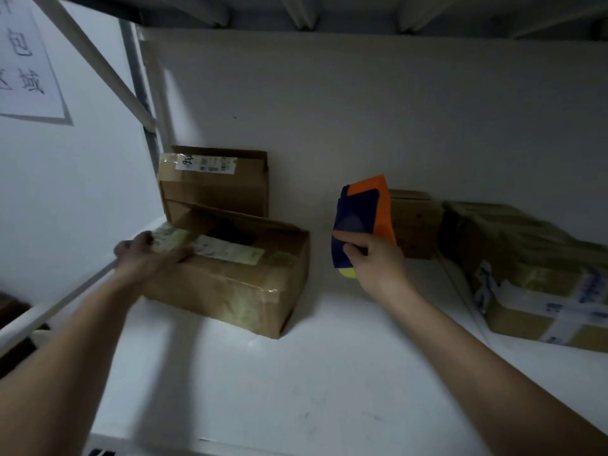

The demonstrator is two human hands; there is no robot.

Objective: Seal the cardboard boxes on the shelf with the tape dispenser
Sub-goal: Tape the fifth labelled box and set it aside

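A brown cardboard box sits on the white shelf at the left, its top flaps partly apart with a dark gap showing. My left hand lies flat on its near-left flap, over old tape and a label. My right hand grips a tape dispenser, orange and dark blue with a yellow part at the bottom, held upright in the air to the right of the box.
A second open box stands behind the first against the back wall. A small box and taped boxes crowd the right end. A shelf post and brace rise at the left. A paper sign hangs on the wall.
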